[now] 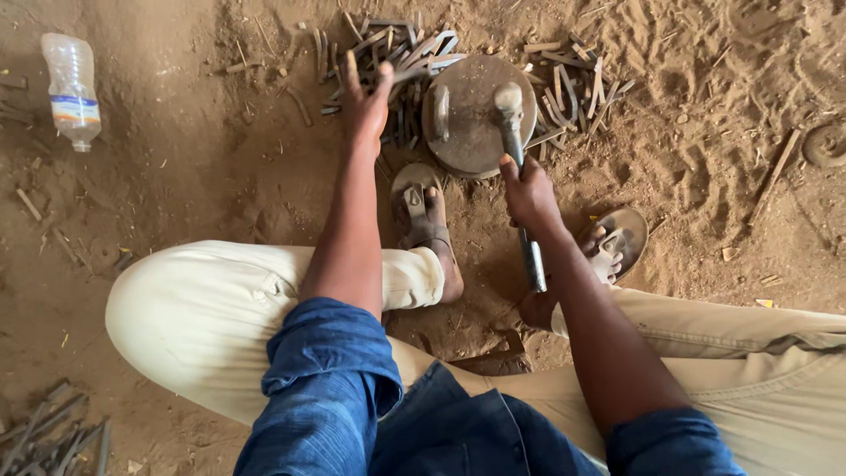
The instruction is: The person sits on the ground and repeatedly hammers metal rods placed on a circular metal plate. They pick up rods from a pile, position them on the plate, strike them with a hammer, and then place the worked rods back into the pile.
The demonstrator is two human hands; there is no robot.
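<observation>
Blue sleeves (pixel 330 379) and our pale trousers (pixel 203 317) fill the near edge as we sit low on the ground (pixel 194 167), which is loose brown sand marked with footprints and ripples. Our sandals (pixel 421 207) rest on it, one foot just before a round metal block (pixel 467 123) set in the sand. A short metal piece (pixel 441 113) lies on the block's left part. Our right hand (pixel 529 189) is clamped around the shaft of a hammer (pixel 515 145), whose head rests on the block. Our left hand (pixel 366 97) has its fingers spread, reaching into a heap of short metal rods (pixel 405 53) just left of the block; whether it grips one we cannot tell. More rods (pixel 577 84) lie scattered right of the block. A clear plastic bottle (pixel 70 88) lies well apart at far left. Another rod pile (pixel 53 436) sits at lower left.
</observation>
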